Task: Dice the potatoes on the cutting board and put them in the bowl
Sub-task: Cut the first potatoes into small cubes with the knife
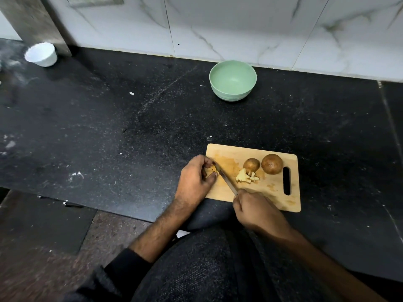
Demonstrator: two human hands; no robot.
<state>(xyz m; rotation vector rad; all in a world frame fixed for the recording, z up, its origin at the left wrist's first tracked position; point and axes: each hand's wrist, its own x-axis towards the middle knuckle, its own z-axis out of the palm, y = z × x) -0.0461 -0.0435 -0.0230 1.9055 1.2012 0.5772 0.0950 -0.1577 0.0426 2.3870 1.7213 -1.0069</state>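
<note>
Head view: left hand (196, 178) pinches a potato piece (212, 170) on the board (277, 192); right hand (254, 209) grips the knife (226, 182).
Blade beside fingertips risks a cut; the bowl (233, 80) sits well apart, empty.

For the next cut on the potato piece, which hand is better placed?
Right hand: it grips the knife, blade against the potato piece that the left hand pinches.
</note>
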